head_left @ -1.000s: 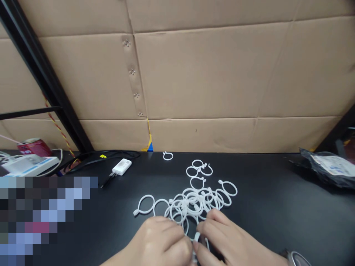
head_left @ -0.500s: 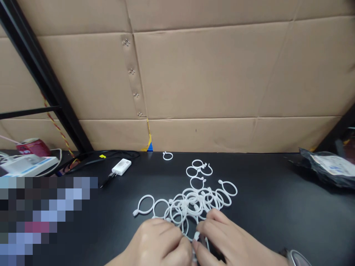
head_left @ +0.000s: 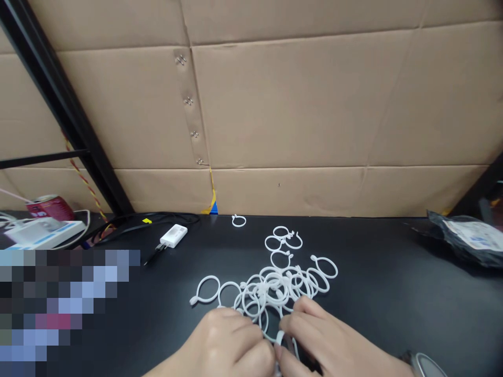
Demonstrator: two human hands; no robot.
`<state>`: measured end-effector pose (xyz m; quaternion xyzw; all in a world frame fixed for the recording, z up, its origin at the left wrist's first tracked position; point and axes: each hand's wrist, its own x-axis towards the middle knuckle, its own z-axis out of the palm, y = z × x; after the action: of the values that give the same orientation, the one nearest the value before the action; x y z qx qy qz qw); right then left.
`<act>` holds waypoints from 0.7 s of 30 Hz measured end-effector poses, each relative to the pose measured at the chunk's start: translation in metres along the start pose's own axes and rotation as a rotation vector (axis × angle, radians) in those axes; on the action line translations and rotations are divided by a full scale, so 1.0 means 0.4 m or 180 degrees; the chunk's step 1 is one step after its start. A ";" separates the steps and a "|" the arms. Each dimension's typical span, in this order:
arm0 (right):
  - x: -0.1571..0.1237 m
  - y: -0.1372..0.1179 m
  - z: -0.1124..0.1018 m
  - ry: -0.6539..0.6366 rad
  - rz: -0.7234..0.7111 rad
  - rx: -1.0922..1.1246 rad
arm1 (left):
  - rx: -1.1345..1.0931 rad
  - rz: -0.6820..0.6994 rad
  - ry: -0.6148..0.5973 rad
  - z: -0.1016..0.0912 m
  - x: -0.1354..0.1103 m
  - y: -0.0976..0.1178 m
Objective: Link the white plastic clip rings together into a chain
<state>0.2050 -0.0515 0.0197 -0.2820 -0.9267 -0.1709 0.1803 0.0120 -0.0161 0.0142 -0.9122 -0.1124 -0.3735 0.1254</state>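
Many white plastic rings with small clasps lie in an overlapping pile on the black tabletop. At the near edge of the pile, my right hand pinches the white clasp of a ring between thumb and fingers. Against it, my left hand is closed, knuckles up; its fingertips and whatever they grip are hidden. The two hands meet at the bottom of the head view. Part of a ring curves out below my right fingers.
A single ring lies far back by the cardboard wall. To the left are a white power adapter, black cables, a power strip and a red can. A black plastic package lies at right.
My left hand has shifted very slightly, and a bit more of the white clasp shows between my hands. The pile of rings lies as before; the view has moved a little.
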 end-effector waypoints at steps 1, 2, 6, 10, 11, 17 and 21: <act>-0.002 0.001 0.001 -0.0023 0.0003 -0.0019 | 0.0002 0.0025 -0.0064 -0.004 0.002 0.000; -0.002 0.002 0.002 -0.0048 -0.0007 -0.0034 | 0.0010 0.0029 -0.0100 -0.007 0.004 0.000; 0.002 0.010 0.000 -0.0044 -0.0181 0.0022 | 0.0073 -0.0098 -0.0058 -0.015 0.006 0.003; 0.005 0.011 -0.002 -0.0080 -0.0127 -0.0081 | 0.0096 -0.0057 -0.0132 -0.014 -0.003 0.009; 0.005 0.011 -0.002 -0.0100 -0.0130 -0.0070 | 0.0108 -0.0074 -0.0143 -0.013 -0.006 0.011; 0.006 0.009 -0.010 -0.0251 -0.0080 0.0122 | 0.0127 -0.0244 -0.0113 -0.010 -0.018 0.015; -0.002 0.014 -0.016 0.0129 0.0126 0.1146 | -0.0050 -0.0045 -0.0242 -0.015 -0.016 0.007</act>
<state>0.2102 -0.0502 0.0260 -0.2598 -0.9328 -0.0043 0.2498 0.0044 -0.0211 0.0133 -0.9259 -0.1206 -0.3402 0.1112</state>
